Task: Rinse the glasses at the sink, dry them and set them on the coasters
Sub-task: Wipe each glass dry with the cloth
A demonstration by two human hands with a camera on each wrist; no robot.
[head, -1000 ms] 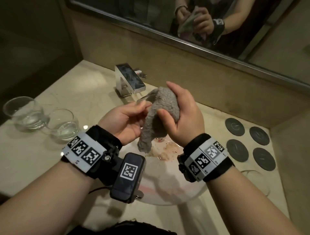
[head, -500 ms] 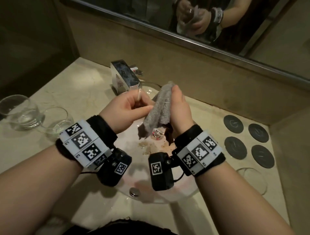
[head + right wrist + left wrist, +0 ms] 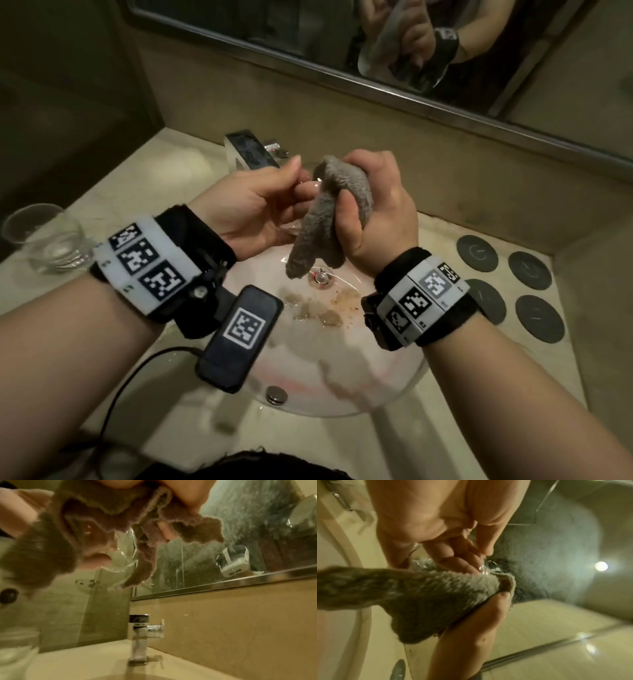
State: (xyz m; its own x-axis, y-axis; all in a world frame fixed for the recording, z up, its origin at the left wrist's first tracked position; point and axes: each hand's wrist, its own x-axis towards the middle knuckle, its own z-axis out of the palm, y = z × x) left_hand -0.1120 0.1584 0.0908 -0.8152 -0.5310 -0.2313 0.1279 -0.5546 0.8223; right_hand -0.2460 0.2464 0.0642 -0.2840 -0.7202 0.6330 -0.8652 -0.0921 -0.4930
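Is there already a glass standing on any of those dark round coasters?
No, all four coasters lie bare in the head view.

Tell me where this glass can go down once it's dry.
All four coasters right of the sink lie bare; any takes the glass that the left hand holds and the right hand wipes with the cloth. The left counter is crowded by a waiting glass.
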